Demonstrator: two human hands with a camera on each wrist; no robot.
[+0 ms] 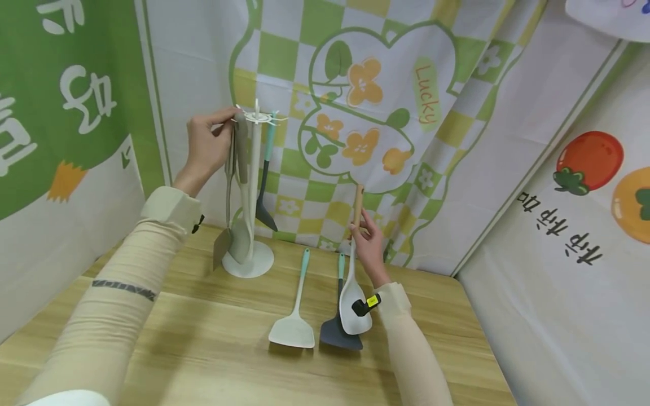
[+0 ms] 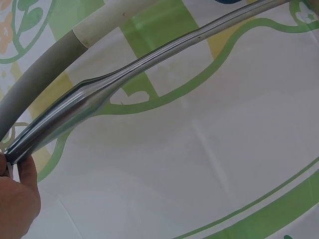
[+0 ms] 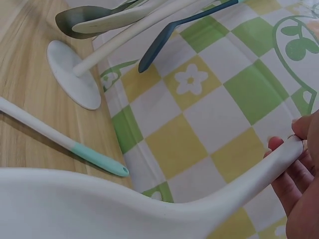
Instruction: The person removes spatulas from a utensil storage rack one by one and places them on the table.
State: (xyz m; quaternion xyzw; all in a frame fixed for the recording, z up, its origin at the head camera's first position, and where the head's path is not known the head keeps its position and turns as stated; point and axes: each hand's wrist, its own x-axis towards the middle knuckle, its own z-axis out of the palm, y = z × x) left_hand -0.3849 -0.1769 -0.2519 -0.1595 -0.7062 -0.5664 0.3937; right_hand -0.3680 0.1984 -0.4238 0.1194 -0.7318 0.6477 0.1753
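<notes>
My left hand [image 1: 208, 144] is up at the hooks of a white utensil stand [image 1: 255, 186]. Thumb and fingertips pinch the handle end of a metal spatula [image 2: 94, 94], whose blade hangs low beside the pole. Right next to it hangs a spoon with a grey handle [image 1: 241, 149]. Over on the right, my right hand [image 1: 369, 248] grips a white spoon [image 3: 239, 186] by its wooden handle [image 1: 359, 203]. The spoon's bowl [image 1: 350, 321] points down and overlaps a dark turner [image 1: 332, 332] in the head view.
A white turner with a mint handle [image 1: 293, 330] lies on the wooden table [image 1: 228, 344], left of the dark turner. From the stand's far side hangs another dark turner [image 1: 265, 211]. A checkered curtain [image 1: 325, 34] closes the back, with printed cloth walls [image 1: 548, 293] at the sides.
</notes>
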